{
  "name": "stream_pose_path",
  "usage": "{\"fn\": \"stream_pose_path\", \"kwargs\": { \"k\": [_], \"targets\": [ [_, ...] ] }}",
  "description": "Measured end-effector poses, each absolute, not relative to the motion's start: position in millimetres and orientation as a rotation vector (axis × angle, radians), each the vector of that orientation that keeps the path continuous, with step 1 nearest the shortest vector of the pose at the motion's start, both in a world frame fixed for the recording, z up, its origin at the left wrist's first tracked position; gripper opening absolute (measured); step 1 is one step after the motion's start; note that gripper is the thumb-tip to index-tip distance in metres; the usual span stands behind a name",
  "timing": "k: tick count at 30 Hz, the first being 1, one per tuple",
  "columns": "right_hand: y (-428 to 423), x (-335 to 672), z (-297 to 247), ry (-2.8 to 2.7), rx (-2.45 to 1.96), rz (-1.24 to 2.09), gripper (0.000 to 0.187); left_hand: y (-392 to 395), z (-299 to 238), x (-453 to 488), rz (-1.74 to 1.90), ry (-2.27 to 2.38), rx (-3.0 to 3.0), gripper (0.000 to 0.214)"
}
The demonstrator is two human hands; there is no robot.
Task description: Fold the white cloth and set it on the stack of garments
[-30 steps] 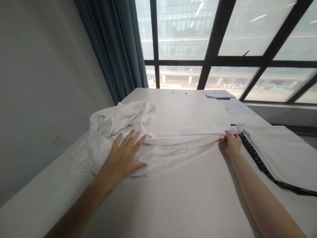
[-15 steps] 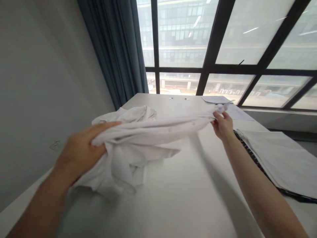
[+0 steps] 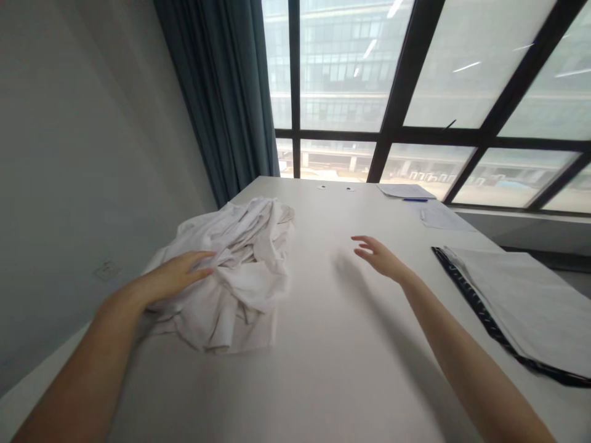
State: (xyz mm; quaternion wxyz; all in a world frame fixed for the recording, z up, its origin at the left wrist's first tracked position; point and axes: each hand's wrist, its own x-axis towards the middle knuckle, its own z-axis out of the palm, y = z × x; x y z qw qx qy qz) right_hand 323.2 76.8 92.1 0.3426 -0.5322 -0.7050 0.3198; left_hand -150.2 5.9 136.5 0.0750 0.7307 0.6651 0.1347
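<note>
A crumpled white shirt point(image 3: 240, 271) lies in a heap on the left part of the white table point(image 3: 323, 344). My left hand point(image 3: 178, 274) rests flat on the heap's left side, fingers stretched out. My right hand point(image 3: 376, 255) hovers over the bare table to the right of the heap, fingers loosely spread and holding nothing.
A flat folded white cloth point(image 3: 521, 295) with a dark patterned strip point(image 3: 466, 295) along its edge lies at the right. Papers point(image 3: 438, 215) and a blue pen point(image 3: 414, 199) sit near the window. A grey wall and blue curtain point(image 3: 221, 98) stand at the left.
Both hands held the shirt stretched in the air half a second ago. Now it is bunched in a heap at the left, my right hand has let go, and my left lies flat on it.
</note>
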Motion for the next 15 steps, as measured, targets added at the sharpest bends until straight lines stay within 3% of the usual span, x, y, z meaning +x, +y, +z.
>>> {"fn": "stream_pose_path", "kwargs": {
  "k": [3,6,8,10,15],
  "targets": [
    [43.3,392.6,75.4,-1.973,-1.775,0.246,0.033,-1.0,125.1,-143.7,0.26,1.851,2.139,0.079],
    [10.5,469.1,61.1,-1.712,-2.26,-0.399,0.037,-5.2,116.0,-137.6,0.265,1.805,2.152,0.076],
    [-7.4,513.3,51.5,-1.439,-2.544,-0.419,0.033,-8.8,113.9,-130.4,0.254,1.801,2.16,0.07],
    [-19.7,545.7,43.9,-1.342,-2.671,-0.214,0.027,-13.7,117.3,-119.2,0.209,1.794,2.153,0.066],
    [-22.9,561.4,51.1,-1.261,-2.531,-0.116,0.023,-24.4,143.4,-77.0,0.082,1.679,2.156,0.062]
  ]
}}
